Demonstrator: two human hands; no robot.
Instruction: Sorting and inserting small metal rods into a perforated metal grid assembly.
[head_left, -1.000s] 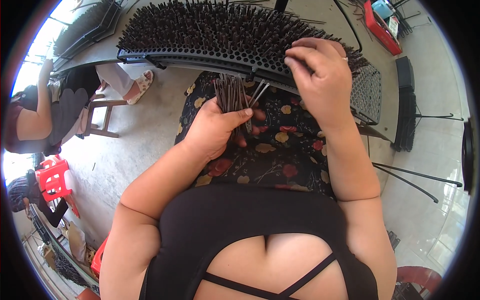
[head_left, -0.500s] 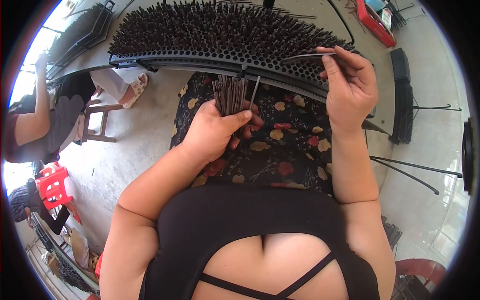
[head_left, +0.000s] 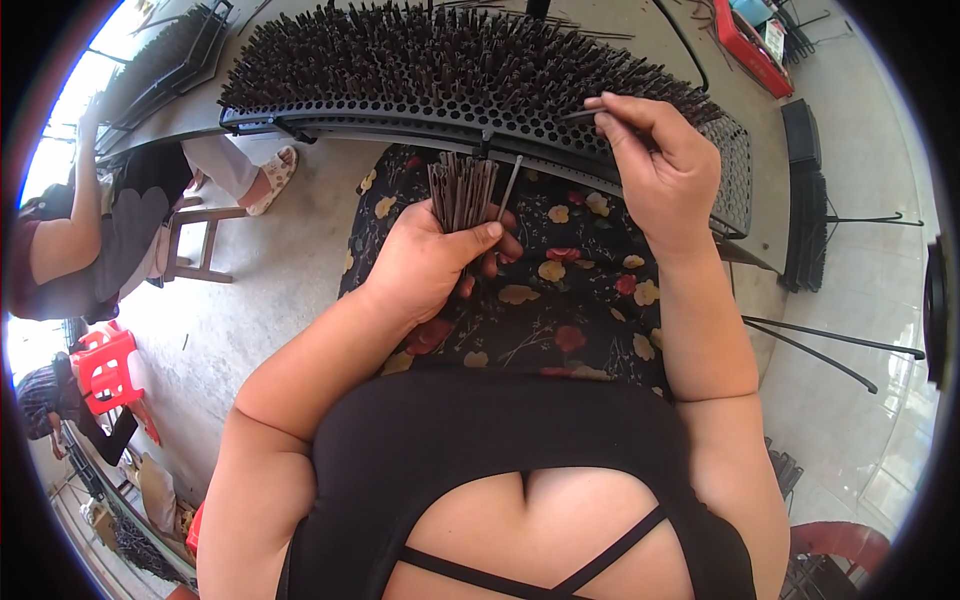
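Observation:
In my left hand [head_left: 425, 262] is an upright bundle of thin dark-brown strips [head_left: 462, 192], fingers wrapped round it below its top. A slim grey rod [head_left: 510, 188] stands just right of the bundle, by the fingers of that hand; whether they grip it I cannot tell. My right hand [head_left: 665, 165] pinches one thin dark strip [head_left: 584, 113] between thumb and fingertips. That strip points left, its tip over the holes of a long curved black perforated panel [head_left: 350, 125]. Many similar strips [head_left: 440, 60] stand up packed in the panel's holes; bare holes show along its near edge and right end.
A red tray [head_left: 745, 45] is at the far right of the table. Black racks [head_left: 800, 220] with protruding rods stand beyond the right edge. At left are another person's arm [head_left: 80, 230], a wooden stool [head_left: 205, 235] and a red plastic stool [head_left: 105, 370]. Flowered dark fabric [head_left: 560, 330] covers my lap.
My right hand has moved left and slightly down, its strip now lower over the panel and showing less length. The panel's right end has come into view. My left hand has barely moved.

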